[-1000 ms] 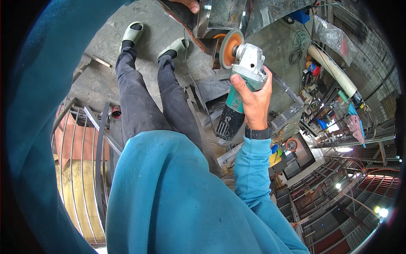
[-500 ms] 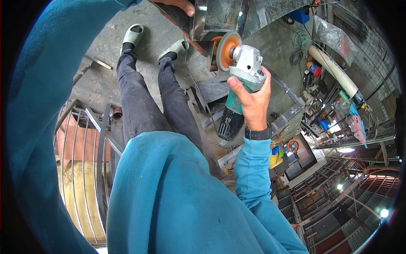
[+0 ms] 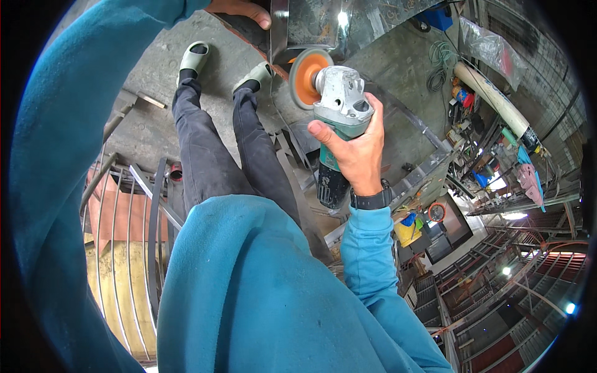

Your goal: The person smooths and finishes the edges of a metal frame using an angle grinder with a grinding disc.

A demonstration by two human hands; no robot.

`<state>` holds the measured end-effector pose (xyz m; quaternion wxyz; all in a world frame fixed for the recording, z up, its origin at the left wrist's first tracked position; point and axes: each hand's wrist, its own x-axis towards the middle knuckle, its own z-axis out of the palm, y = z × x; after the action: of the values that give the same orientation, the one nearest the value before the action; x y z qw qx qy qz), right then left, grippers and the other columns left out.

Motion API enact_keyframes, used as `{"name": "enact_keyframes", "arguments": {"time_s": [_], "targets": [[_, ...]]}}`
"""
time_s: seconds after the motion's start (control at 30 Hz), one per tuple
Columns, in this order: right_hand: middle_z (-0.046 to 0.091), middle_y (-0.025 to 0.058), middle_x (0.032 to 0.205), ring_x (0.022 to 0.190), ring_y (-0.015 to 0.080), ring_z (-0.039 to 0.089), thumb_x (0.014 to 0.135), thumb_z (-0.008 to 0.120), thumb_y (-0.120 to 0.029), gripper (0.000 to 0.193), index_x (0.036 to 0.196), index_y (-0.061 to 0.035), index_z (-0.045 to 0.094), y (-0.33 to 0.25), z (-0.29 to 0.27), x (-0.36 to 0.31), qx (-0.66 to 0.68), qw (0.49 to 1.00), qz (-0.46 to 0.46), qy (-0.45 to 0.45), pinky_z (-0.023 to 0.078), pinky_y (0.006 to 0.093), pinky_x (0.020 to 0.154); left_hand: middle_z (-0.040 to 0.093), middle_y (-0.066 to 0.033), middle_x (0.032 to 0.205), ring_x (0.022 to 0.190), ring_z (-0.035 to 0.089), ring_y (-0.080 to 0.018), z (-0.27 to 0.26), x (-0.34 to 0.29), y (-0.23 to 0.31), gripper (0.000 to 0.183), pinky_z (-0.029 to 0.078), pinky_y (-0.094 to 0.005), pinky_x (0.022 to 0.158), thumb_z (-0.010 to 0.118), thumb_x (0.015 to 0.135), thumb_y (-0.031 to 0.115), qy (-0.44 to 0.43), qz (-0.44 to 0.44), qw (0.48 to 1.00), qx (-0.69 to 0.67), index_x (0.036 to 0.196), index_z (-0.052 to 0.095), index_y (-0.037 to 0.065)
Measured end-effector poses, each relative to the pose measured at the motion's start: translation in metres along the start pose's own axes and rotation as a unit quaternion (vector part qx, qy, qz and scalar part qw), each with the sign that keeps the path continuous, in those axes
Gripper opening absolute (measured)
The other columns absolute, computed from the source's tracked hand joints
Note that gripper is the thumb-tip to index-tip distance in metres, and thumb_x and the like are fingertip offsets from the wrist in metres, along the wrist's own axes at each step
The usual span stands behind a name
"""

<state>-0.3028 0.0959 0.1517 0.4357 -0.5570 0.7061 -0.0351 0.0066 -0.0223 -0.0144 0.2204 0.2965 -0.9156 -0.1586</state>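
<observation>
My right hand (image 3: 360, 146) is wrapped around an angle grinder (image 3: 333, 152) with a grey gear head and a teal and black body. Its orange disc (image 3: 309, 78) faces left, close under a shiny metal piece (image 3: 280, 28) at the top; whether they touch I cannot tell. At the upper edge, my left hand (image 3: 242, 7) holds the side of that metal piece, thumb stretched along it. Its other fingers are mostly out of view. A dark plate with a reddish edge (image 3: 249, 40) lies below the left hand.
A metal sheet (image 3: 379, 25) spreads at the top. Metal bars (image 3: 292, 146) lie on the floor beside my legs, and a barred metal frame (image 3: 127, 248) stands at left. Coiled hose (image 3: 440, 59), a long pale tube (image 3: 491, 99) and cluttered tools are at right.
The grinder has shifted left and its disc has turned to show more of its orange face. My left hand and the shiny metal piece have also moved slightly left.
</observation>
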Motion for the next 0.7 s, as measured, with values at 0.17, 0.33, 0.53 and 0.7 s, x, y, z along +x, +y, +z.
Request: {"name": "enact_keyframes", "arguments": {"time_s": [0.17, 0.33, 0.53, 0.7], "targets": [[0.065, 0.0195, 0.123, 0.111, 0.0235, 0.064, 0.063, 0.100, -0.046, 0.110, 0.140, 0.0063, 0.041, 0.023, -0.013, 0.010, -0.007, 0.999, -0.017, 0.047, 0.052, 0.0372, 0.097, 0.057, -0.0161, 0.127, 0.137, 0.044, -0.0413, -0.002, 0.002, 0.001, 0.066, 0.022, -0.0689, 0.119, 0.079, 0.075, 0.065, 0.010, 0.010, 1.000, -0.004, 0.115, 0.068, 0.014], [0.064, 0.0198, 0.123, 0.111, 0.0237, 0.064, 0.064, 0.100, -0.047, 0.110, 0.140, 0.0072, 0.041, 0.024, -0.012, 0.013, 0.050, 0.998, 0.006, 0.045, 0.052, 0.0373, 0.097, 0.057, -0.0158, 0.126, 0.137, 0.044, -0.0408, -0.005, 0.003, 0.001, 0.064, 0.022, -0.0686, 0.119, 0.079, 0.076, 0.064, 0.001, 0.005, 1.000, -0.001, 0.115, 0.068, 0.014], [0.067, 0.0205, 0.122, 0.111, 0.0250, 0.066, 0.063, 0.100, -0.046, 0.109, 0.141, 0.0043, 0.041, -0.001, 0.002, 0.002, 0.017, 1.000, -0.020, 0.002, 0.053, 0.0386, 0.096, 0.057, -0.0160, 0.128, 0.138, 0.044, -0.0401, -0.002, 0.005, 0.001, 0.063, 0.021, -0.0678, 0.120, 0.079, 0.076, 0.061, -0.014, -0.002, 1.000, -0.002, 0.116, 0.068, 0.014], [0.067, 0.0204, 0.121, 0.111, 0.0250, 0.067, 0.063, 0.100, -0.045, 0.109, 0.140, 0.0043, 0.041, -0.003, 0.003, 0.001, 0.000, 1.000, -0.017, -0.016, 0.053, 0.0382, 0.096, 0.057, -0.0165, 0.129, 0.139, 0.043, -0.0400, -0.003, 0.003, 0.002, 0.063, 0.021, -0.0671, 0.121, 0.080, 0.076, 0.061, -0.016, -0.009, 1.000, -0.013, 0.117, 0.068, 0.014]]}}
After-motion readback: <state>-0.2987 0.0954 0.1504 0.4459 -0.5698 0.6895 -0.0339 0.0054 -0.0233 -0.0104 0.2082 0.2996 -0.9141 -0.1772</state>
